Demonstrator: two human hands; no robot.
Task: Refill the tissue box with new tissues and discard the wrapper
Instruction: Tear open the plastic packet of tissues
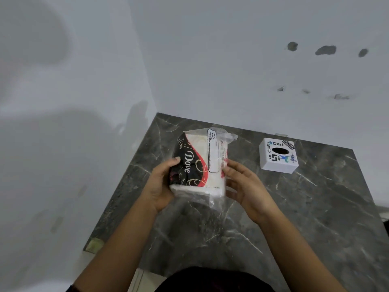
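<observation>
Head view, 1 frame only. Pack [200,163] of tissues held up over the middle of the dark marble tabletop [315,218], clear of the surface, still in its plastic wrapper [226,137]. Long axis running away from the body, toward the back edge, tilted slightly right. Left hand [160,186] clamped on the pack's near-left corner, thumb on the printed face, fingers underneath. Right hand [246,186] against the pack's right side, fingertips [226,171] touching the wrapper near the label; pinching or merely steadying, hard to say through the motion blur. Loose clear plastic bunched at the far end and trailing below the near end, possibly already slit there.

Box [279,155], white cube with a dark oval slot on top, standing near the back-right corner of the tabletop, well apart from both hands, to the right and beyond the pack. Right hand nearer to it. No bin in view.

Likely next: stripping the wrapper, left hand anchoring, right hand pulling.
</observation>
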